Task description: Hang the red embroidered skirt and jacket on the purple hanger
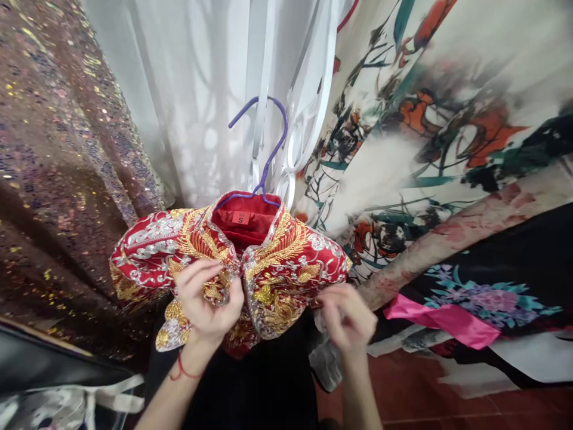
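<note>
A red jacket (277, 275) with gold and silver embroidery and a stand-up collar hangs on a purple hanger (284, 128). A red size label (241, 218) marked S shows inside the collar. My left hand (206, 301) is at the jacket's front beside the centre opening, its thumb and fingers curved with a gap between them. At the lower edge of the sleeve on the right, my right hand (347, 316) has its fingers curled and pinched together; the exact spot they grip is partly hidden. An embroidered tab (172, 334) dangles below my left wrist.
A sequinned fabric (58, 137) hangs at the left. White metal scrollwork (304, 131) stands behind the hanger, before white cloth (197, 77). Printed floral fabric (430, 137) covers the right, with a pink ribbon (447, 322) below. Reddish floor tiles (403, 382) show underneath.
</note>
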`<state>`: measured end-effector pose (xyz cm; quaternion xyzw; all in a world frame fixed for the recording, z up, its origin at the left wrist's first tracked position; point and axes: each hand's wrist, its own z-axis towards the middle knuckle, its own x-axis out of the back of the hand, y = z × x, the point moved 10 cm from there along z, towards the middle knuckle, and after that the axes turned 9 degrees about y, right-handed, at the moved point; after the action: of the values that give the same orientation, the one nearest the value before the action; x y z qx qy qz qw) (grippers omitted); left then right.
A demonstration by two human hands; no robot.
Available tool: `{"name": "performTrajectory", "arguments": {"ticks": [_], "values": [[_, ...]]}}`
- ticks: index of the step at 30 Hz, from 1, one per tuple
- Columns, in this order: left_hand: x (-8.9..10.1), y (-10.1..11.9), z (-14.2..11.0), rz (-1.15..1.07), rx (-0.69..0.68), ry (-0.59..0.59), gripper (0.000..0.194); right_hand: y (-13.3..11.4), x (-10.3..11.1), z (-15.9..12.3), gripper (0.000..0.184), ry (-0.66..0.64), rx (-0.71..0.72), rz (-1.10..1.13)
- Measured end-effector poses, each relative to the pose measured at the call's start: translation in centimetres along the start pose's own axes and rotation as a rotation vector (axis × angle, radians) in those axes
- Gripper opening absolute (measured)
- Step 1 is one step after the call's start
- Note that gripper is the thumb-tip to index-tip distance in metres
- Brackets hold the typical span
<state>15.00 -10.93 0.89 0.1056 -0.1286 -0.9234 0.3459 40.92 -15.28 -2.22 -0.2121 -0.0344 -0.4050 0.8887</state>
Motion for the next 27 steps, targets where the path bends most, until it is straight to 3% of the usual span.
{"name": "performTrajectory", "arguments": {"ticks": [2,3,6,9,13,16,20,22,25,27], "values": [[-0.4,-0.9,-3.7,-0.025,0.125,-0.089,0.043,2.9,3.5,0.6,0.009,0.176,-0.080,-0.147],[-0.7,-1.4,-5.4,-0.029,0.188,-0.134,0.047,4.6,4.1,0.6,0.021,0.184,-0.150,-0.163],[-1.2,-2.0,-9.1,0.012,0.264,-0.219,0.051,9.1,2.3,-0.7,0.048,0.036,-0.368,-0.075],[-1.8,-2.1,-11.1,0.084,0.219,-0.320,0.041,11.0,0.6,-2.2,0.047,-0.033,-0.479,-0.045],[-2.7,-3.7,-13.6,0.053,0.348,-0.486,0.027,10.8,0.3,-2.7,0.046,-0.020,-0.538,-0.064],[-3.2,-5.3,-17.0,-0.040,0.585,-0.563,0.034,9.9,0.8,-3.1,0.041,0.007,-0.572,-0.109],[-4.5,-6.8,-23.7,-0.230,0.995,-0.635,0.039,9.4,1.6,-4.3,0.042,0.075,-0.562,-0.156],[-4.8,-7.2,-26.0,-0.275,1.106,-0.647,0.042,9.9,1.9,-5.1,0.039,0.097,-0.579,-0.209],[-4.8,-7.9,-26.6,-0.286,1.157,-0.634,0.047,10.2,2.8,-5.0,0.039,0.153,-0.588,-0.286],[-4.2,-8.8,-26.0,-0.266,1.184,-0.593,0.047,9.1,4.0,-3.9,0.044,0.230,-0.525,-0.310]]}}
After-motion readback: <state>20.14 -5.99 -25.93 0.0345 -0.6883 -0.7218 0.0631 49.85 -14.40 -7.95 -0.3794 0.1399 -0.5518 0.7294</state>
